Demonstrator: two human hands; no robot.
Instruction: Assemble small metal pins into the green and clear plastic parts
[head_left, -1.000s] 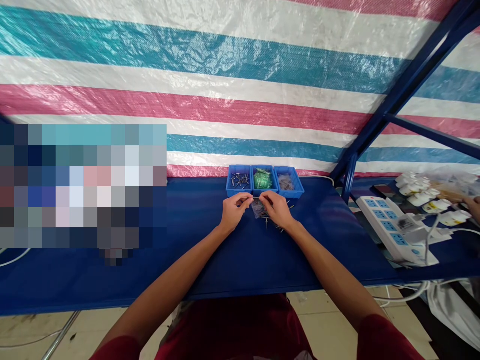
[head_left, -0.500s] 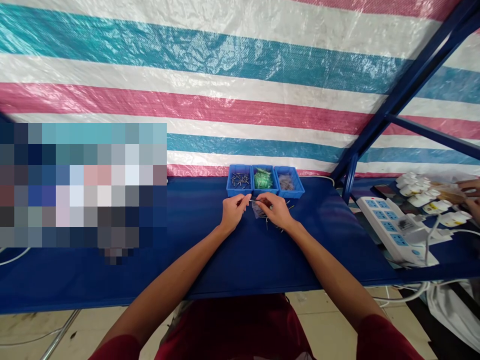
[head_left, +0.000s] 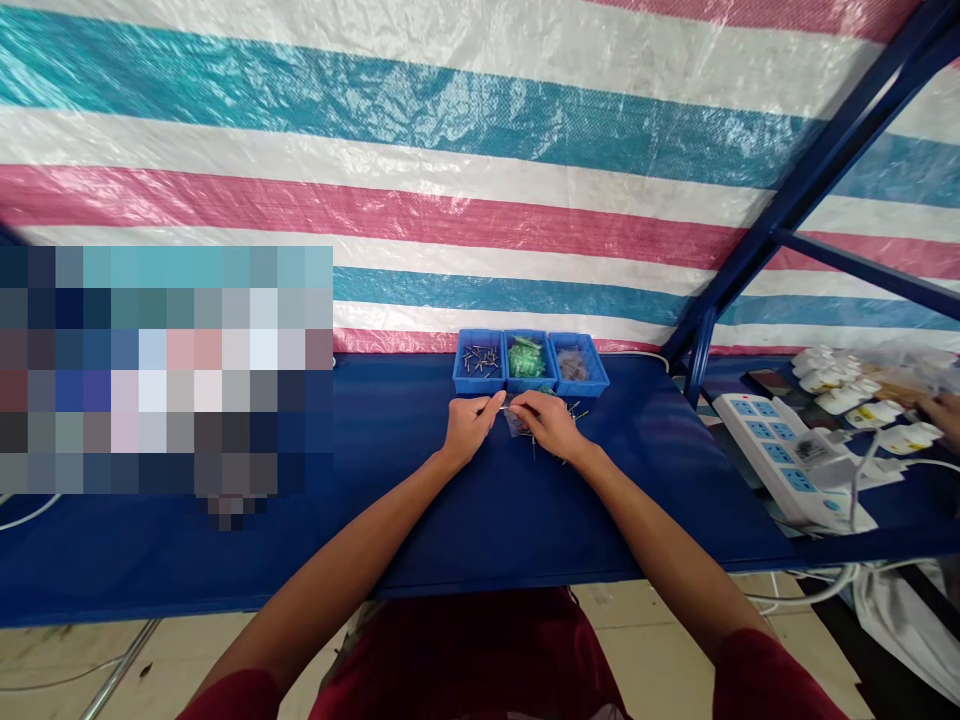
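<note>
Close together over the blue table (head_left: pixel 510 510), my left hand (head_left: pixel 467 428) and my right hand (head_left: pixel 551 424) are both closed in a pinch. A thin metal pin-like piece (head_left: pixel 504 407) runs between their fingertips; its exact kind is too small to make out. Below my right hand lies a small clear plastic bag (head_left: pixel 516 422), partly hidden. Several thin rods (head_left: pixel 576 411) stick out around that hand. Just beyond are three blue bins: the left bin (head_left: pixel 478 388) holds short metal pieces, the middle bin (head_left: pixel 531 384) green pieces, and the right bin (head_left: pixel 592 384) clear, pale pieces.
At the right are a white power strip (head_left: pixel 772 450) with plugs and cables, and several white bottles (head_left: pixel 847 395). Another person's hand (head_left: pixel 943 412) shows at the right edge. A blue metal post (head_left: pixel 795 190) slants upward before the striped sheet (head_left: pixel 480 180). The left area is pixelated.
My fingers have curled and shifted slightly around the thin metal piece, less of which now shows between them. The other person's hand at the right has moved a little.
</note>
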